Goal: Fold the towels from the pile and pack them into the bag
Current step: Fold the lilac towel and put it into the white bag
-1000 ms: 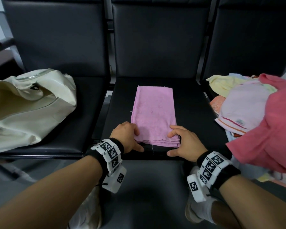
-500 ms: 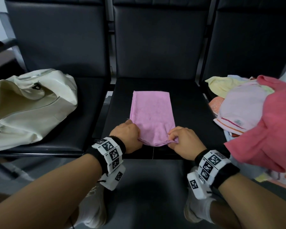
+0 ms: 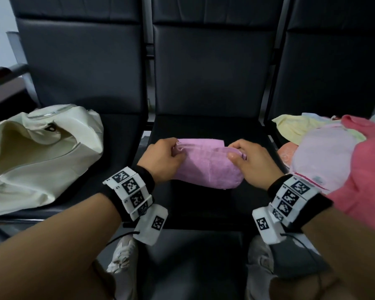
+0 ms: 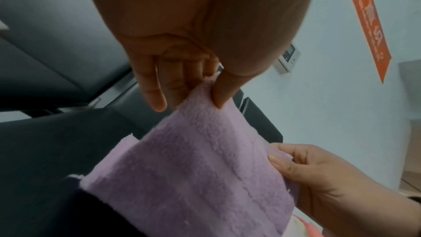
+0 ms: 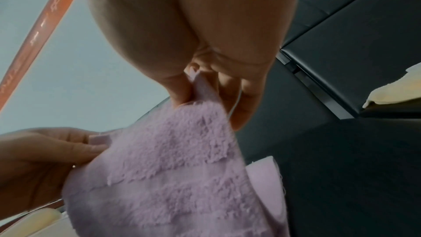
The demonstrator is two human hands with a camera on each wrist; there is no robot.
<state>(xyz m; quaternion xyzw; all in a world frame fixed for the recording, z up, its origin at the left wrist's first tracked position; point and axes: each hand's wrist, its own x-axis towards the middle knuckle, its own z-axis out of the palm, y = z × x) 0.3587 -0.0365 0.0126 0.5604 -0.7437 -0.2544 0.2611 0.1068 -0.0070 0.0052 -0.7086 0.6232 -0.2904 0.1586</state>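
Observation:
A lilac-pink towel (image 3: pixel 206 165) is doubled over on the middle black seat (image 3: pixel 204 128), its near end lifted and carried toward its far end. My left hand (image 3: pixel 165 158) pinches the towel's left corner between thumb and fingers, as the left wrist view shows (image 4: pixel 205 86). My right hand (image 3: pixel 247 159) pinches the right corner (image 5: pixel 200 86). The cream bag (image 3: pixel 37 156) lies open on the left seat. The pile of towels (image 3: pixel 333 152) sits on the right seat, with a coral-red one (image 3: pixel 368 174) on top.
Black seat backs (image 3: pixel 212 68) rise behind all three seats. A metal armrest (image 3: pixel 17 68) stands at the far left. My shoes (image 3: pixel 123 254) and the grey floor show below the seat edge. An orange banner (image 4: pixel 364 21) hangs on the pale wall.
Both hands gripped the towel's near corners, lifted them off the seat and carried them forward, so the long flat strip is now folded over on itself.

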